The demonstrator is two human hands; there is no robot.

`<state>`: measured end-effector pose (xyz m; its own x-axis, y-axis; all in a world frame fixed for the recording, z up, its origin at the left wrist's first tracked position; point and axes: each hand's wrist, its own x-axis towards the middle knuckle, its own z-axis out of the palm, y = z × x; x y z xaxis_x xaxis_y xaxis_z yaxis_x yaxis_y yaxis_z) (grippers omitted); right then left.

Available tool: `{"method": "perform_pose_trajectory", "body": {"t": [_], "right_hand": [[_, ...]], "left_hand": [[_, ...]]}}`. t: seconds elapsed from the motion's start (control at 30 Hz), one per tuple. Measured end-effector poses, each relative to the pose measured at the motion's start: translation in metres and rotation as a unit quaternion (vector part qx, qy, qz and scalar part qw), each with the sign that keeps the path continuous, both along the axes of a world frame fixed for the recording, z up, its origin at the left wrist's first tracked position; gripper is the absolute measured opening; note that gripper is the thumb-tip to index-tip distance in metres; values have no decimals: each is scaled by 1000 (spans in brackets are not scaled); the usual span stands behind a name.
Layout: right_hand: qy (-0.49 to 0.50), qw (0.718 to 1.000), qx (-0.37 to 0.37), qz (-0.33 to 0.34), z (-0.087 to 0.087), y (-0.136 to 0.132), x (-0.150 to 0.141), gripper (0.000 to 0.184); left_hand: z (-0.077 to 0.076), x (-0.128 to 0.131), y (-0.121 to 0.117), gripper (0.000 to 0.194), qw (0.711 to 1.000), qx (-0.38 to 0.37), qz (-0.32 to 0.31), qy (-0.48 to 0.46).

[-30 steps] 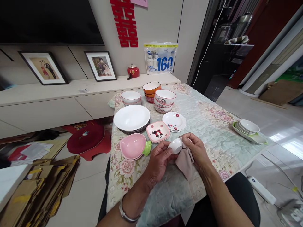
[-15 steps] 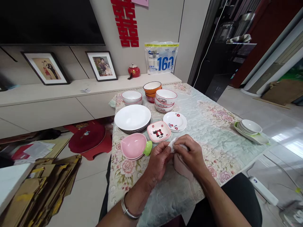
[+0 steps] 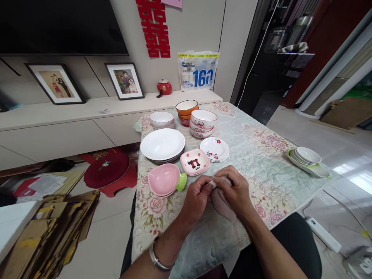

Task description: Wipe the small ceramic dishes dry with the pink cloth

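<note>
My left hand (image 3: 199, 195), with a silver bangle at its wrist, pinches one edge of a pale pinkish cloth (image 3: 222, 207). Close against it, my right hand (image 3: 235, 190) grips the same cloth, its fingers bent over the bunched top. The lower part of the cloth hangs over the near side of the table. Just beyond my hands lie a square cat-print dish (image 3: 194, 162) and a stack of flowered plates (image 3: 215, 149). To the left of my left hand is a pink dish with a green leaf-shaped handle (image 3: 164, 179).
Large white plates (image 3: 162, 144) are stacked farther back, with white bowls (image 3: 162, 118), orange bowls (image 3: 187, 106) and red-rimmed bowls (image 3: 203, 120) behind. At the right edge, small bowls (image 3: 308, 155) sit on a green-edged plate. A flowered cloth (image 3: 157, 207) covers the table.
My hands have drawn closer together on the cloth. My left fingers have curled in more, and less of the white bunched edge shows. The dishes have not moved.
</note>
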<state>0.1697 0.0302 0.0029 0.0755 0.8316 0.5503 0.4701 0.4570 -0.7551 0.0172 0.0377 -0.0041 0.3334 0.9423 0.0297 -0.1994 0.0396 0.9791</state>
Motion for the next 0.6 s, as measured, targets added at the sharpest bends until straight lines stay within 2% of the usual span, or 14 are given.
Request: {"method": "perform_pose_trajectory", "body": {"t": [0.1, 0.17, 0.23, 0.33, 0.4, 0.5, 0.6], "right_hand": [[53, 995, -61, -61, -4, 5, 9, 8], [58, 994, -58, -76, -5, 5, 9, 8], [30, 998, -22, -50, -4, 2, 5, 5], [-25, 999, 27, 27, -1, -1, -4, 5], [-17, 999, 29, 36, -1, 0, -5, 5], [91, 995, -32, 3, -4, 4, 1, 5], [245, 957, -151, 13, -9, 8, 8, 16]], "left_hand": [[-3, 1, -2, 19, 999, -32, -12, -15], [-5, 2, -2, 21, 997, -56, -12, -42], [-6, 3, -2, 19, 996, -66, -2, -63], [-5, 3, 0, 16, 995, -63, 14, -72], [-2, 4, 0, 16, 992, -83, 20, -96], [1, 4, 0, 21, 974, -144, 28, -171], [3, 5, 0, 28, 957, -176, 20, -227]]}}
